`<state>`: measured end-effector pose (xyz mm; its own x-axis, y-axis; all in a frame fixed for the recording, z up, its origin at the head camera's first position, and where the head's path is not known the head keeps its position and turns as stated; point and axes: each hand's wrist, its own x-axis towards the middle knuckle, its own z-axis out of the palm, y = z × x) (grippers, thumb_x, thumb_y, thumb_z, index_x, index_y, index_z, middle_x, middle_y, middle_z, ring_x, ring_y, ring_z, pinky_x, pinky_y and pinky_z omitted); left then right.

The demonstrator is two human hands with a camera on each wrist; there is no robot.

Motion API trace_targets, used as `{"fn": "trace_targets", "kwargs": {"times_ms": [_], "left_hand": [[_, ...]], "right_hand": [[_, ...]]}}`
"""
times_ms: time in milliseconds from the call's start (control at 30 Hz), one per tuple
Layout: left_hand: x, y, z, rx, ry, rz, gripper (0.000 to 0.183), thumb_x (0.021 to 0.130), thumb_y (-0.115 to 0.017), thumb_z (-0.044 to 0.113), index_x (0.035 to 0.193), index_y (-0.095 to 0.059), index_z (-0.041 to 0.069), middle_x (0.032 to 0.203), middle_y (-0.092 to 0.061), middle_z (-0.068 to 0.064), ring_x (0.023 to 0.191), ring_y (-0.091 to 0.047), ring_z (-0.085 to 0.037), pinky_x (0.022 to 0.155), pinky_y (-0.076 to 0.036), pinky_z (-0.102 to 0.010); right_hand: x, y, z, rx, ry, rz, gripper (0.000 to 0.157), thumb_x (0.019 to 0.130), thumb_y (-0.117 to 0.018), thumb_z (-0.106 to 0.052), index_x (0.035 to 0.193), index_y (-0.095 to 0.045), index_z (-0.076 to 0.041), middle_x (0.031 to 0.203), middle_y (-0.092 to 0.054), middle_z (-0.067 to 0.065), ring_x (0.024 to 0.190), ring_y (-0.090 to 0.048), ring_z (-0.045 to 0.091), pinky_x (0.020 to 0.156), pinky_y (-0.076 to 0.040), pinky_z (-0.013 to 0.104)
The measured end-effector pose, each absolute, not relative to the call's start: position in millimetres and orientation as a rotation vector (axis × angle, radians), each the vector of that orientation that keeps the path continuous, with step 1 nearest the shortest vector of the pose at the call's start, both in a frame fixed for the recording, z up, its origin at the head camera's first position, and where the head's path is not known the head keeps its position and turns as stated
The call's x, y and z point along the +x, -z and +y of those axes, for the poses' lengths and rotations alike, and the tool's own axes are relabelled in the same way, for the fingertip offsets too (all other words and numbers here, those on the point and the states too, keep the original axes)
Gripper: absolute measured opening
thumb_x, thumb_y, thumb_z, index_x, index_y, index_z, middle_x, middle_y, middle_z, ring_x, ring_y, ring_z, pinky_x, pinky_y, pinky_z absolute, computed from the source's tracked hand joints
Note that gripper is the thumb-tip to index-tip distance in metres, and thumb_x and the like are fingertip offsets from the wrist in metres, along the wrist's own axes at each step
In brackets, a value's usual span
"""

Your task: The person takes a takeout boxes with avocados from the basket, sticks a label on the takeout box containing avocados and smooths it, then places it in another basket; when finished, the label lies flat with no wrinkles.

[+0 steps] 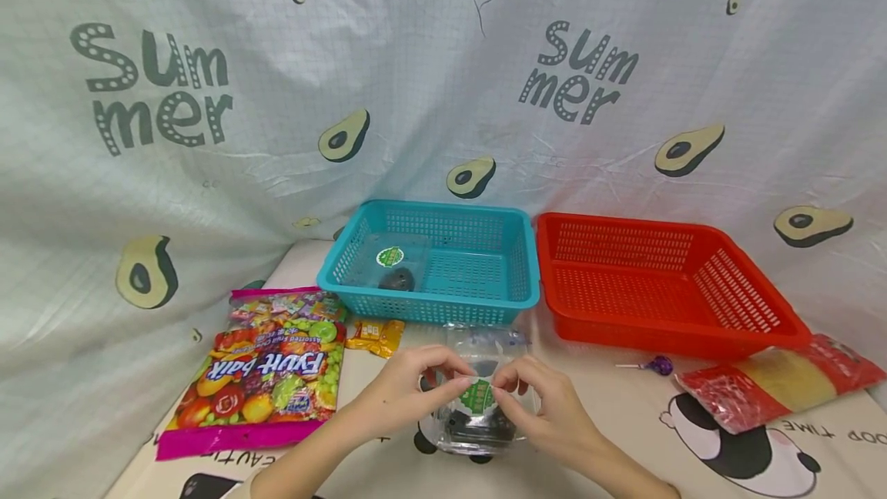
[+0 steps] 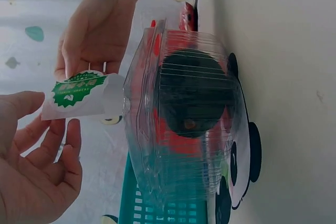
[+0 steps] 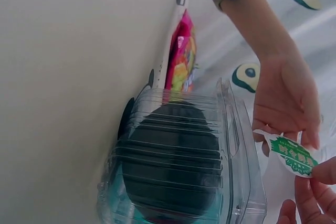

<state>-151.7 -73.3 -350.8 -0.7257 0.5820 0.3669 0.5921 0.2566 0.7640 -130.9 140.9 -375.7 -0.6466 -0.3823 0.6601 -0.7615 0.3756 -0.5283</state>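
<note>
A clear plastic clamshell box point(image 1: 478, 447) stands on the table in front of me, with a dark round fruit point(image 2: 191, 93) inside it. Over its lid, both hands hold a white label with a green badge point(image 1: 476, 397). My left hand point(image 1: 414, 385) pinches the label's left edge between thumb and fingers. On the opposite edge, my right hand point(image 1: 543, 400) pinches it too. Both wrist views show the label point(image 3: 291, 155) standing curved away from the lid; in the left wrist view one end meets the lid point(image 2: 137, 114). Whether it is stuck there I cannot tell.
Behind the box is a teal basket point(image 1: 430, 304) holding another labelled clear box point(image 1: 360, 262). A red basket point(image 1: 644, 333) stands beside it. Fruit candy bags point(image 1: 266, 376) and an orange packet point(image 1: 377, 336) lie left; a lollipop point(image 1: 661, 365) and a red-and-yellow packet point(image 1: 783, 385) lie right.
</note>
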Motion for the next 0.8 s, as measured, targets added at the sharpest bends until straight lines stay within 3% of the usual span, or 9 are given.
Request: {"fn": "trace_targets", "kwargs": {"times_ms": [300, 800], "left_hand": [[-152.8, 352.2, -77.4, -1.12, 1.521, -2.526, 0.012, 0.086, -0.057, 0.023, 0.087, -0.065, 0.015, 0.074, -0.061, 0.004, 0.065, -0.048, -0.001, 0.058, -0.045, -0.019], [-152.2, 351.5, -91.9, -0.884, 1.472, -2.588, 0.013, 0.086, -0.056, 0.03, 0.084, -0.064, 0.02, 0.072, -0.06, 0.01, 0.064, -0.051, -0.004, 0.059, -0.046, -0.021]], "right_hand": [[-132.1, 379.4, 141.1, 1.02, -1.207, -2.208, 0.02, 0.077, -0.064, -0.001, 0.084, -0.056, -0.017, 0.076, -0.058, -0.007, 0.07, -0.047, 0.004, 0.06, -0.04, 0.015], [-129.5, 376.9, 139.3, 1.053, -1.174, -2.225, 0.019, 0.079, -0.063, -0.001, 0.084, -0.053, -0.018, 0.076, -0.053, -0.008, 0.072, -0.046, 0.003, 0.062, -0.04, 0.016]]}}
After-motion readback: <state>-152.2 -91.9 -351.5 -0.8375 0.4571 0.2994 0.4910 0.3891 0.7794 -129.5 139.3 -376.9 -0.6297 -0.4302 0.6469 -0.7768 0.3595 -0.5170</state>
